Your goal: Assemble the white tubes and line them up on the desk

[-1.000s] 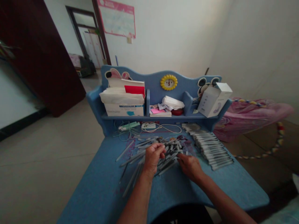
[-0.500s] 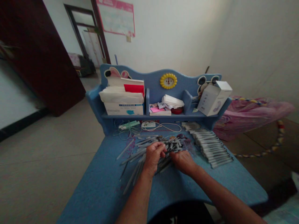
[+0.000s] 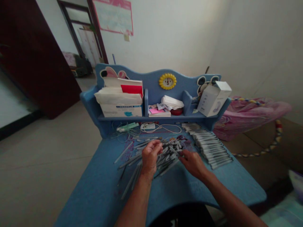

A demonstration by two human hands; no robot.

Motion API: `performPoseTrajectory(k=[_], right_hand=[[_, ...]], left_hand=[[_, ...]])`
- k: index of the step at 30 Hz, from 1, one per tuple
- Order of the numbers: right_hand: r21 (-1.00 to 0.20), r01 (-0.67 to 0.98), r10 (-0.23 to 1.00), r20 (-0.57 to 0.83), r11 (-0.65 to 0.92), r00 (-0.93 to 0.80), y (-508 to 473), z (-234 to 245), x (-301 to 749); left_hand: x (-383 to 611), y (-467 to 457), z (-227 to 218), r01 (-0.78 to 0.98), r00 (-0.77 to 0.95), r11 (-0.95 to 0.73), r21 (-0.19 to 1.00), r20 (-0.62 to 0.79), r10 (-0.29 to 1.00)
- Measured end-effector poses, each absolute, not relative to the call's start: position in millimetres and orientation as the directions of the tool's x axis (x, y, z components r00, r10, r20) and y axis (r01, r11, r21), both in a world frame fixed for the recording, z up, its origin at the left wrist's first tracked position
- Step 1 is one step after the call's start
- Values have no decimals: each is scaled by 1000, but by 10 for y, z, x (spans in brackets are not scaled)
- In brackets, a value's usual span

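Note:
A loose heap of grey pens (image 3: 165,154) lies in the middle of a blue desk (image 3: 104,189). My left hand (image 3: 149,156) rests on the heap's left part, its fingers curled round a pen. My right hand (image 3: 193,162) is at the heap's right edge, fingers pinched on one pen. To the right of the heap, a neat row of pens (image 3: 208,146) is laid side by side.
The desk's blue shelf (image 3: 156,118) holds a box with papers (image 3: 120,101), pink notes and a white carton (image 3: 213,98). A white cable (image 3: 161,127) lies below the shelf. A pink fabric seat (image 3: 251,115) stands to the right, an open doorway (image 3: 80,41) at the back left.
My right hand drew in close to the left hand over the heap, then moved back out to the heap's right edge. The view shifted slightly.

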State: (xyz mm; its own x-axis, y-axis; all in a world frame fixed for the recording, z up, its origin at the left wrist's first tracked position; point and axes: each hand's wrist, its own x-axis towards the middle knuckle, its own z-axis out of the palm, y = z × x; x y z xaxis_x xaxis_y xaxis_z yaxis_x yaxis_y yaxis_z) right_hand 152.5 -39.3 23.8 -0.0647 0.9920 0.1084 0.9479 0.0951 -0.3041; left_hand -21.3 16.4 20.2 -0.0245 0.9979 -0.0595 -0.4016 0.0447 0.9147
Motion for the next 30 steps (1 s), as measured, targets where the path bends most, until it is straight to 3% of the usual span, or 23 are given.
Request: performPoseTrajectory(k=[1, 3, 4, 6, 10, 16, 24, 30], right_hand=[[-487, 872, 996, 86, 51, -11, -418, 215, 1489], [-823, 565, 997, -11, -50, 73, -459, 169, 1383], [-913, 396, 994, -63, -94, 91, -474, 150, 1323], [-971, 194, 987, -118, -137, 109, -495, 130, 1211], [-986, 84, 986, -132, -141, 105, -520, 139, 1091], [-978, 170, 990, -110, -124, 94, -543, 130, 1185], [-849, 512, 977, -23, -133, 214, -432, -20, 1624], [-593, 800, 986, 58, -92, 157, -351, 22, 1704]], left_hand=[[-207, 147, 212, -400, 36, 74, 913, -65, 997], [-184, 99, 228, -370, 208, 140, 918, -65, 976], [-169, 73, 233, -347, 298, 165, 923, -59, 953], [-137, 26, 237, -309, 412, 185, 933, -44, 910], [-95, -11, 229, -283, 415, 204, 937, -72, 907], [-100, 5, 215, -363, 389, 228, 903, -75, 918], [-155, 94, 224, -533, 272, 303, 790, -179, 945], [-143, 95, 210, -539, 255, 280, 795, -162, 953]])
